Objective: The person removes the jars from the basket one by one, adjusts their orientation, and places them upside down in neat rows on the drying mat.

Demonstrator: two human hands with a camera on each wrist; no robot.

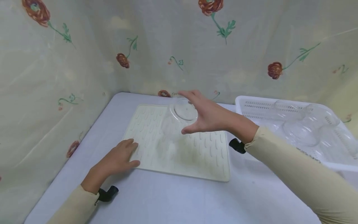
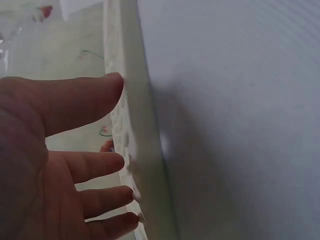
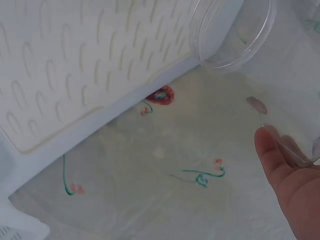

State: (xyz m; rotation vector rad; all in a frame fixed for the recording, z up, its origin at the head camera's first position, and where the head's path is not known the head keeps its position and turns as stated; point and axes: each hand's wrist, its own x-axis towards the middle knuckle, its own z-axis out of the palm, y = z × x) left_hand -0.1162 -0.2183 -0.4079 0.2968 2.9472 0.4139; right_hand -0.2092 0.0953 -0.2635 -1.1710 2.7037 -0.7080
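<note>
My right hand [image 1: 208,113] grips a clear bowl [image 1: 177,119] by its side, thumb on the near side and fingers on the far side. Over the back half of a cream ribbed mat [image 1: 151,140], the bowl shows its round base towards the head view. In the right wrist view, the see-through bowl [image 3: 234,60] fills the upper right, with a thumb or finger at its edge. My left hand [image 1: 117,158] rests at the mat's left front edge, fingers spread; the left wrist view shows its fingertips [image 2: 115,162] right at that edge.
A white slotted basket [image 1: 241,102] stands on the right side of the table, holding several clear bowls [image 1: 302,132]. The table [image 1: 173,202] has a white cover. A flowered plastic curtain [image 1: 156,37] hangs along the back and left.
</note>
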